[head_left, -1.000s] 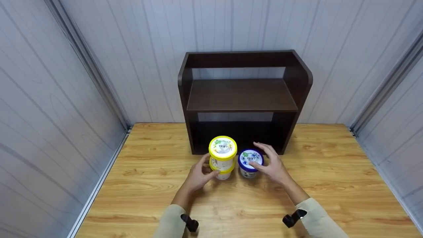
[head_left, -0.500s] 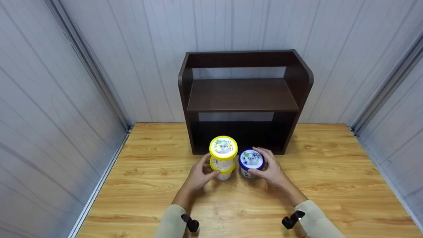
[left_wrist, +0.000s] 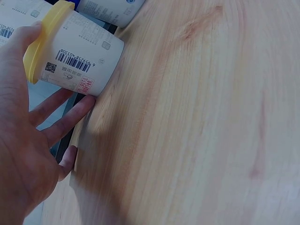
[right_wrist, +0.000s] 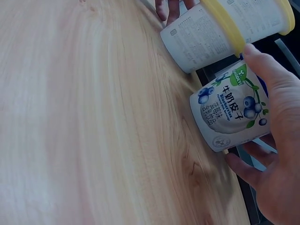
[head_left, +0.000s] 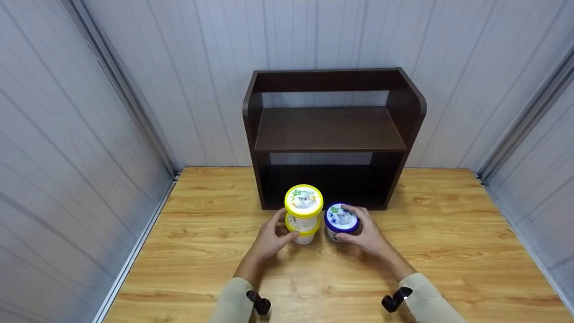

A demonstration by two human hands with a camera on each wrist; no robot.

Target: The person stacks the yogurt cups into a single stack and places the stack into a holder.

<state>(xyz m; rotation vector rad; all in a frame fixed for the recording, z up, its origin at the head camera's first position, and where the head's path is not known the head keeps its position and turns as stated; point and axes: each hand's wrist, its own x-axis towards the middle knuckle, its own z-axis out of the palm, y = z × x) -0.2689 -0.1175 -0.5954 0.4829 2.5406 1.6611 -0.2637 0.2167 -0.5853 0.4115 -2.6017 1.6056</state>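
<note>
Two yellow-lidded white yogurt cups stand stacked in the head view, the upper cup [head_left: 304, 200] resting on the lower cup [head_left: 305, 240]. My left hand [head_left: 267, 238] holds the lower one from the left, thumb at its yellow lid rim in the left wrist view. To the right of the stack stands a blue-lidded yogurt cup [head_left: 341, 216] printed with blueberries [right_wrist: 251, 108]. My right hand [head_left: 370, 234] grips it near the lid, thumb on the near side and fingers on the far side, partly hidden by the cup in the right wrist view.
A dark brown two-level shelf [head_left: 332, 128] stands behind the cups, against the pale panelled back wall [head_left: 188, 80]. The cups are on the wooden table [head_left: 202, 251] right before its lower compartment. Panelled walls rise on both sides.
My right hand has closed in around the blue-lidded yogurt cup, its fingers coming down from above the lid to its side. The left hand and yellow stack have stayed in place.
</note>
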